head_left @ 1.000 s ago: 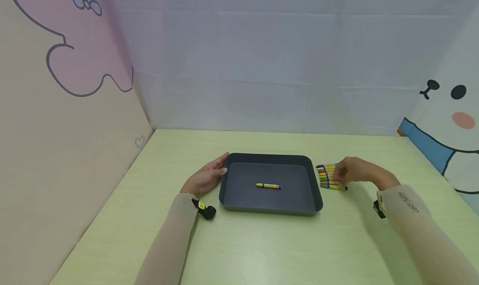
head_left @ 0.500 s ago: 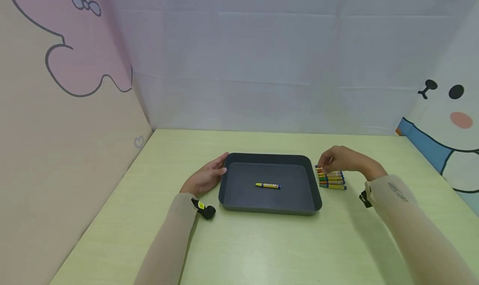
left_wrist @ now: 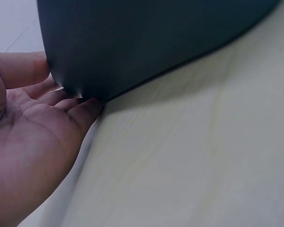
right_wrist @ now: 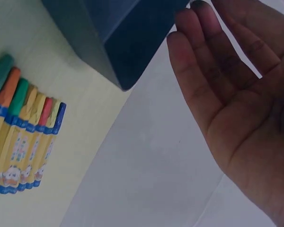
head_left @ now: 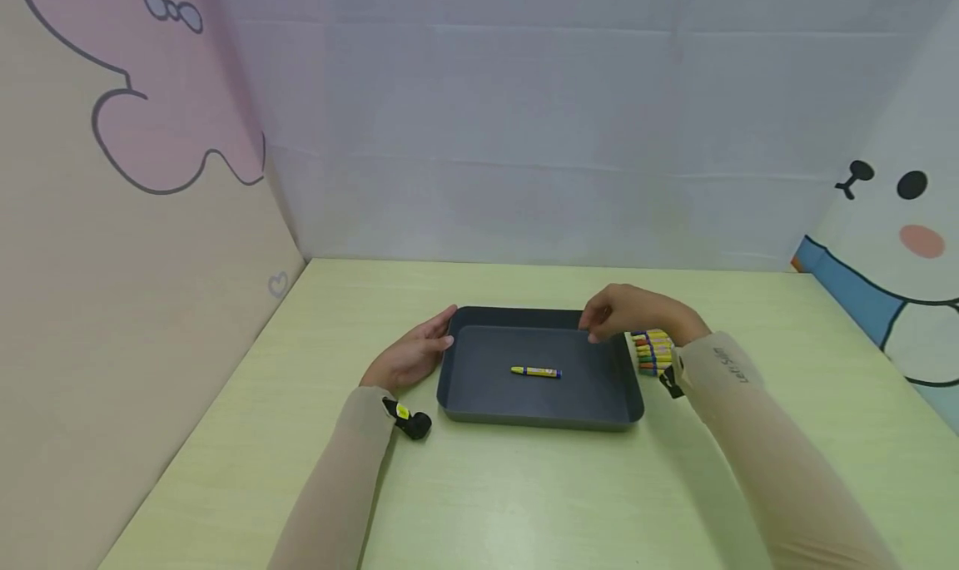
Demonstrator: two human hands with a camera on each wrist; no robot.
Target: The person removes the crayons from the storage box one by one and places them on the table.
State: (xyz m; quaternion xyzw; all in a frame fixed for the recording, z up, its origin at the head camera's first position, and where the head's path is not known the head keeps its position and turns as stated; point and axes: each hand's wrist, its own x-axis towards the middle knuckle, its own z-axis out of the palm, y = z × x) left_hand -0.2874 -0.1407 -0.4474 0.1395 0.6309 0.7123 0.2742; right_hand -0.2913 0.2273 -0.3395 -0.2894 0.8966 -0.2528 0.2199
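Note:
A dark grey tray (head_left: 539,421) sits mid-table with one yellow crayon (head_left: 536,372) lying in it. My left hand (head_left: 412,355) rests on the table, its straight fingers (left_wrist: 83,111) touching the tray's left wall (left_wrist: 142,38). My right hand (head_left: 625,314) hovers over the tray's far right corner, fingers pointing down and left. In the right wrist view its palm (right_wrist: 236,94) shows nothing in it, but the thumb and fingertips are hidden. A row of several crayons (head_left: 653,349) lies just right of the tray (right_wrist: 128,38), colours side by side (right_wrist: 23,137).
The pale green table (head_left: 524,495) is walled by a pink-patterned panel on the left, a white sheet behind and a cartoon panel at the right. Bare tabletop stretches in front of the tray and behind it.
My right hand has lifted off the crayon row and moved left, from beside the tray to above its far right corner. The left hand and the tray have not moved.

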